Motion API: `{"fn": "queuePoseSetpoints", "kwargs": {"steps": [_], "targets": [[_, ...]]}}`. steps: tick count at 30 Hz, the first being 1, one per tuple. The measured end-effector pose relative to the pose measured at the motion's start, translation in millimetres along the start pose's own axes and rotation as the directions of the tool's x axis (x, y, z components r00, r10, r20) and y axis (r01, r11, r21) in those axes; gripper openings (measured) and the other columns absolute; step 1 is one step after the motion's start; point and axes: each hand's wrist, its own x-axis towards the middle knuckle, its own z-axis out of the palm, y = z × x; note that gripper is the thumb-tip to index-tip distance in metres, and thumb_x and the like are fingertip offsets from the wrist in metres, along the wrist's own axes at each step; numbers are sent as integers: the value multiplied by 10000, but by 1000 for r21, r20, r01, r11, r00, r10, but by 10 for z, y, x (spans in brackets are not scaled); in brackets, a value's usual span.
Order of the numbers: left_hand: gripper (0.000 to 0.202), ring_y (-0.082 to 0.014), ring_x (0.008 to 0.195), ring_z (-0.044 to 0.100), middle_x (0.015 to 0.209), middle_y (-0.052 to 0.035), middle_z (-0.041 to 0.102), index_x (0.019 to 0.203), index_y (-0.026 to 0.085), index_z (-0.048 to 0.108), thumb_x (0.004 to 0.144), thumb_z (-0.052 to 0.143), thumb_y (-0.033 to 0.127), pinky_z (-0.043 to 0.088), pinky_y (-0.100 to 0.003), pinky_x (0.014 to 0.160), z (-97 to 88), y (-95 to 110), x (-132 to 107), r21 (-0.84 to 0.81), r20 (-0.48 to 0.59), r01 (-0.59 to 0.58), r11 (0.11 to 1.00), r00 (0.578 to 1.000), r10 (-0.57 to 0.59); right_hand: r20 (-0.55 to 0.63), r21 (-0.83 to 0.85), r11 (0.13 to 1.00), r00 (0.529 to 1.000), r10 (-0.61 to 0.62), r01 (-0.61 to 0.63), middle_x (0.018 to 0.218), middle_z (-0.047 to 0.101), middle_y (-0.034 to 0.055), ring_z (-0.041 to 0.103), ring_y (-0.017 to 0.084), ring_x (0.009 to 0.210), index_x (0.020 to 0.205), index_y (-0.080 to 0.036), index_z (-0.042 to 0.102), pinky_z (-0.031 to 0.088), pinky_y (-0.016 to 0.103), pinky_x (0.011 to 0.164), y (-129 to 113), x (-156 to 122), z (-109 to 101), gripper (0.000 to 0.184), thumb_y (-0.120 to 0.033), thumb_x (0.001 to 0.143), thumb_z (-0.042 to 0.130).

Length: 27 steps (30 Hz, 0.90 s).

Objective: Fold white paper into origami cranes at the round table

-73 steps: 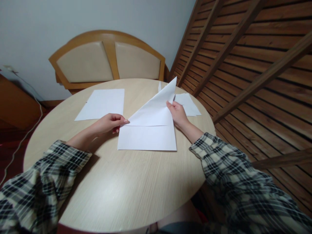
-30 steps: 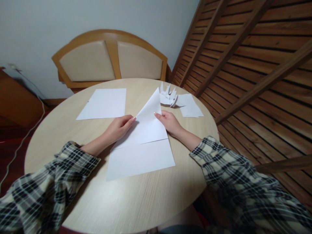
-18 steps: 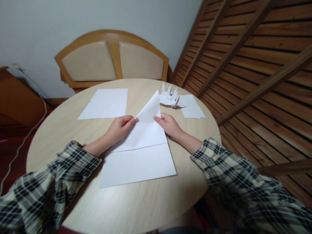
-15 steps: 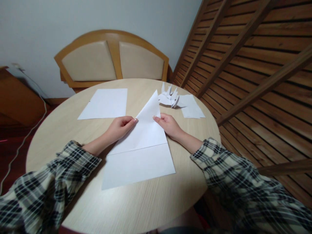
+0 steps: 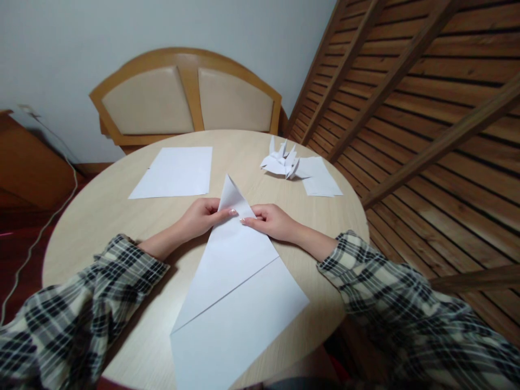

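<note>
A folded white sheet of paper (image 5: 239,254) slants toward me over the near half of the table, its pointed tip facing away. Across its middle runs the straight edge of the folded layer. My left hand (image 5: 205,215) grips the paper just below the tip from the left, thumb on top and the other fingers underneath. From the right, my right hand (image 5: 270,221) pinches the opposite edge in the same way. Both thumbs lie close together on the paper, and the fingers beneath it are mostly hidden.
Several folded paper cranes (image 5: 281,161) stand at the back right of the round table (image 5: 101,216), beside a few small white sheets (image 5: 320,179). Large white paper (image 5: 176,172) lies at the back left. A cushioned wooden chair (image 5: 187,97) is behind, slatted wood (image 5: 430,108) to the right.
The paper has turned so its tip shifted left and its lower end swung nearer to me and right. My hands have come closer together near the tip.
</note>
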Motion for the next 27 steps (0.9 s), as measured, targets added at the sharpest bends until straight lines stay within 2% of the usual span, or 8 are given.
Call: {"fn": "queuePoseSetpoints", "kwargs": {"steps": [4,10,13,20,27], "targets": [[322,-102,512,511,597,-16,613,661,122,641,749,699,427,387,-200,448,7,41,-15,-26,-56,-8,1000,998,6,-1,34,999,1000,-17,17,660,451,-27,387,92,595,774,-141,588,276,223,519,0,-3,0,381,-513,856,576],[346,-113,535,530,619,-29,639,706,118,664,738,711,460,412,-208,465,28,64,-28,-86,20,44,995,999,-43,-77,-1,998,995,-66,66,604,358,-42,344,89,566,634,-178,446,260,235,512,-2,-2,0,465,-548,912,479],[387,-113,541,522,625,-33,633,691,116,660,746,694,497,411,-212,471,28,32,-17,-67,40,44,997,998,-42,-79,-40,998,995,-61,58,603,348,-41,341,90,565,625,-180,435,251,239,511,-8,2,4,484,-568,913,467],[516,-86,475,400,518,23,457,558,162,505,842,518,593,330,-200,419,15,-2,-2,32,-41,-38,999,998,39,-35,-74,996,998,-53,50,588,324,-48,321,83,542,593,-185,407,246,243,503,-35,4,3,524,-608,897,466],[518,-64,421,290,474,55,329,505,191,404,852,501,563,214,-194,370,28,29,-14,114,-49,-27,993,998,33,-5,-39,998,999,-54,54,491,360,-62,350,71,470,562,-190,396,254,231,468,-56,-30,7,481,-482,931,492]]}}
